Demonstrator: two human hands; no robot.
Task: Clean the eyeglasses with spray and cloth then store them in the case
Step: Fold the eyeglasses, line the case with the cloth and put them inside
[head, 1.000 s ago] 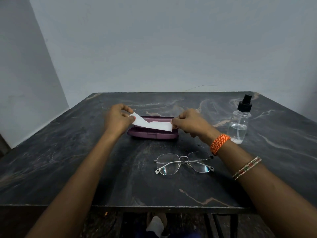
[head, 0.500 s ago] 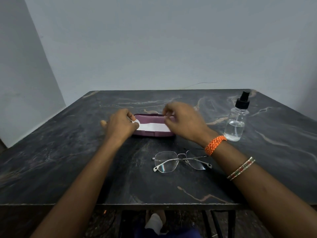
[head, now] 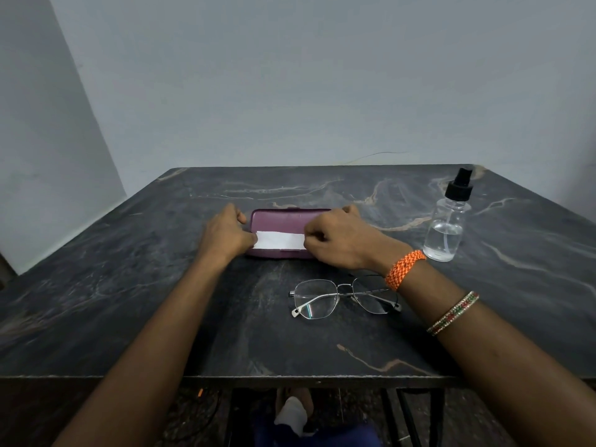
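Observation:
A closed purple glasses case lies mid-table. A folded white cloth is stretched across its near edge. My left hand pinches the cloth's left end and my right hand pinches its right end, both with curled fingers resting at the case's sides. Thin metal-framed eyeglasses lie folded on the table in front of the case, partly under my right wrist. A clear spray bottle with a black nozzle stands upright to the right of my right hand, a little liquid inside.
The dark marble-patterned table reaches a grey wall at the back. Its front edge runs just below the eyeglasses. Table legs and a foot in a white sock show underneath.
Both hands lowered the cloth from above the case onto its near edge, folded into a narrower strip. The eyeglasses and the bottle stayed put.

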